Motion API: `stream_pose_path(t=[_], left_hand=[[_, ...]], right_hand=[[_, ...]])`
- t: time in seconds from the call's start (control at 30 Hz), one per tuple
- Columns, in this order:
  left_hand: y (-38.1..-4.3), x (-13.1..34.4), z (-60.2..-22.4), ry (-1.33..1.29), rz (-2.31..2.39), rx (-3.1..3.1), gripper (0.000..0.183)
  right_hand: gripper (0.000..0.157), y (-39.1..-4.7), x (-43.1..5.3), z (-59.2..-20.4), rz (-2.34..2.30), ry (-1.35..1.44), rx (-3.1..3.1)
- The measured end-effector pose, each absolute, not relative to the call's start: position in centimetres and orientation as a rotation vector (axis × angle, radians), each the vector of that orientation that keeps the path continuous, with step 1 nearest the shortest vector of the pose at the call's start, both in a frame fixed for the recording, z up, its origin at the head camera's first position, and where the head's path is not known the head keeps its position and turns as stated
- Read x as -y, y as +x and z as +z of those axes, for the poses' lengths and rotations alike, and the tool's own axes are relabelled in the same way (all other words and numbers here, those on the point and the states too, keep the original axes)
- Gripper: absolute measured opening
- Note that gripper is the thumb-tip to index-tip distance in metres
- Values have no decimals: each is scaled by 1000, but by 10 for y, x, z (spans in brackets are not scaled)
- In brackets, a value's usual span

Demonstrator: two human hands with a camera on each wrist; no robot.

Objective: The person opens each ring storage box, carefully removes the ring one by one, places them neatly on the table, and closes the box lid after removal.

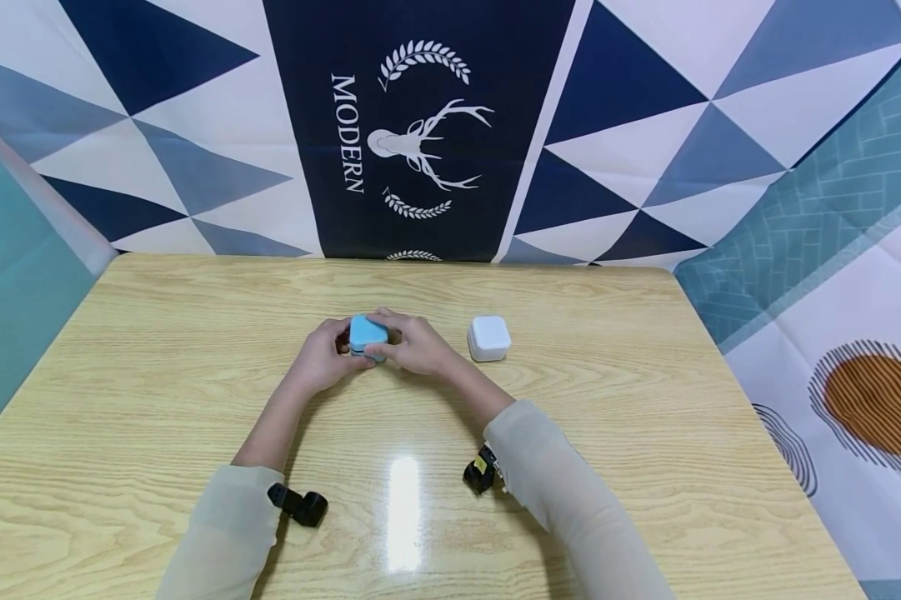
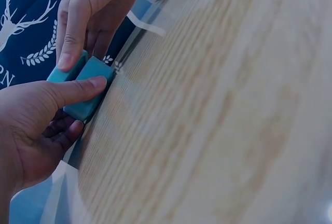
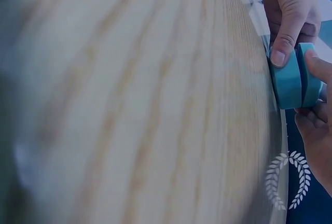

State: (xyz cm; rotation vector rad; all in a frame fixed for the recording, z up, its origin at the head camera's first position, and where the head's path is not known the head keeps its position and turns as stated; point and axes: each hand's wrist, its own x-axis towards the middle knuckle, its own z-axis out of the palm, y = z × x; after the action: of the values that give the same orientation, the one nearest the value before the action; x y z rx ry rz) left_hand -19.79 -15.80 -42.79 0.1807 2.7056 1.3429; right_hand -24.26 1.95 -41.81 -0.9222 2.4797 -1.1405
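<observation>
Both hands hold a small light-blue box with rounded corners at the far middle of the table. It is in two pieces, a base and a lid, with a narrow dark gap between them in both wrist views. The left hand grips the base from the left, its thumb along the side. From the right, the right hand pinches the lid between thumb and fingers. The inside of the box is hidden.
A white rounded box stands on the wooden table to the right of the right hand. Patterned cloth hangs behind the table's far edge. A black wrist camera sits on the left sleeve, another on the right.
</observation>
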Motion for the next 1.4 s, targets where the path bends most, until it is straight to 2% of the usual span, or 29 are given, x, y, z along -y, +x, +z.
stream_pose_path(t=[1.17,1.4], left_hand=[[-198,158,-430,157,1382,-2702,66],[-197,157,-429,149,1396,-2686,65]], right_hand=[[54,-244,-18,-419,-1310,-721,-2417],[51,-235,-17,-402,-1336,-710,-2380]])
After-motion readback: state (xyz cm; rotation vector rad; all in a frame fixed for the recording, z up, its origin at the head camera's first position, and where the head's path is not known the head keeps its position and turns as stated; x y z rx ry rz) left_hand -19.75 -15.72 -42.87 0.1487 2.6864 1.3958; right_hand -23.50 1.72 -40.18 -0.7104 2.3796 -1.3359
